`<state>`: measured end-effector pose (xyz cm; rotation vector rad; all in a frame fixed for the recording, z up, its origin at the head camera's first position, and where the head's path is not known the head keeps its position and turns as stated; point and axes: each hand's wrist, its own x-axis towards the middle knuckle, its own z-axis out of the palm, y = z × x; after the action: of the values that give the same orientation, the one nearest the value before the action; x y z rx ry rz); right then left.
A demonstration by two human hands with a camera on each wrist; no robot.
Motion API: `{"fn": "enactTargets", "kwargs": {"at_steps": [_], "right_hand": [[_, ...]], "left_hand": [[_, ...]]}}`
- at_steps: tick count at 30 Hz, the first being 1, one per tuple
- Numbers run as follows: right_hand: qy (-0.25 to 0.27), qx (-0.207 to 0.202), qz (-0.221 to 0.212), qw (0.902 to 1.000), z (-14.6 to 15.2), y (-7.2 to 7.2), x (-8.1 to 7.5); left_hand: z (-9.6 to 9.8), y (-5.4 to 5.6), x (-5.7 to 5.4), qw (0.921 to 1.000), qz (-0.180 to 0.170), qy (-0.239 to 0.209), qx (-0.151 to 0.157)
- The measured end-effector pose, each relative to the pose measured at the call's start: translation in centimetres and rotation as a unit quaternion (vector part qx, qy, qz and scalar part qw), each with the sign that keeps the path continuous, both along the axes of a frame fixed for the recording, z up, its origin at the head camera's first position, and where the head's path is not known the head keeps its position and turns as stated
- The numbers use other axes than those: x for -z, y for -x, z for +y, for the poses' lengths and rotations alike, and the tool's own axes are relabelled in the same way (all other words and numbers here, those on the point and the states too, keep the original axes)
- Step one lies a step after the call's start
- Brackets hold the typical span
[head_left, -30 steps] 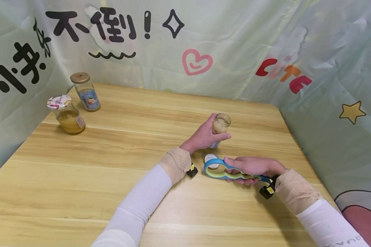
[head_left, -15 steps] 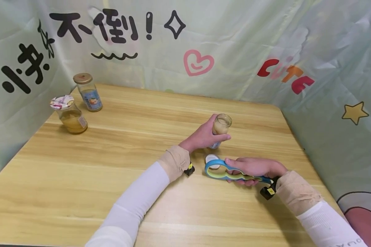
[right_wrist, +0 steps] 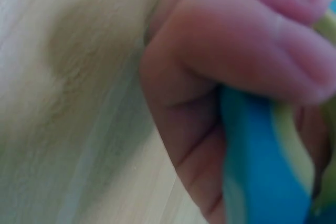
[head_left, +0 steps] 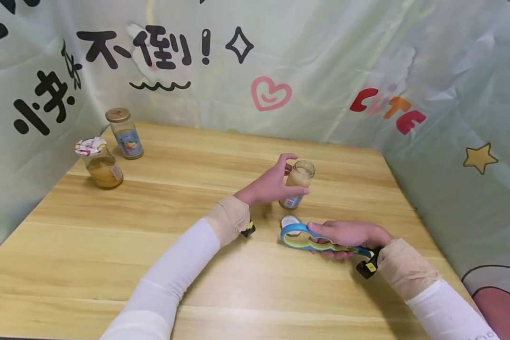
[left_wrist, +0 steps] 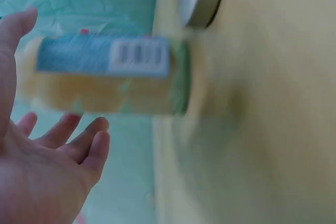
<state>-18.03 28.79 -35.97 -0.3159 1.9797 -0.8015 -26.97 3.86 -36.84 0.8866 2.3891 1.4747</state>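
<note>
An uncapped glass jar with pale contents and a blue label stands upright on the table, right of centre. My left hand is spread around its near left side, fingers and thumb apart; in the left wrist view a gap shows between the palm and the jar. My right hand grips a blue and yellow-green jar opener with looped openings. Curled fingers wrap its handle in the right wrist view. Just beyond the opener's end lies a lid, white inside facing up, partly hidden by the opener.
Two closed jars stand at the table's far left: one with a gold lid, and nearer, one with a patterned cover and amber contents. Printed cloth walls rise along the back and sides of the wooden table.
My left hand has let go of the jar, its fingers spreading and drawing back a little to the left. The jar stays standing. My right hand keeps its hold on the jar opener.
</note>
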Motion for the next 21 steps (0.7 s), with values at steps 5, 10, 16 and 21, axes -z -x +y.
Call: {"fn": "enactTargets", "kwargs": {"at_steps": [5,10,16,21], "right_hand": [[0.007,-0.001,0.0,1.0,0.1,-0.2,0.1],[0.005,-0.006,0.006,1.0,0.2,-0.3,0.1],[0.016,-0.011,0.012,0.9997,0.1,-0.4,0.2],[0.024,-0.018,0.011,0.9995,0.0,-0.3,0.3]], "left_hand": [[-3.2,0.8,-1.8,0.9988,0.039,0.025,-0.015],[-7.2,1.7,-4.1,0.9944,0.07,0.054,-0.057],[-11.9,2.3,-6.9,0.9854,0.094,0.095,-0.105],[-15.5,2.3,-8.0,0.9791,0.092,0.123,-0.134]]}}
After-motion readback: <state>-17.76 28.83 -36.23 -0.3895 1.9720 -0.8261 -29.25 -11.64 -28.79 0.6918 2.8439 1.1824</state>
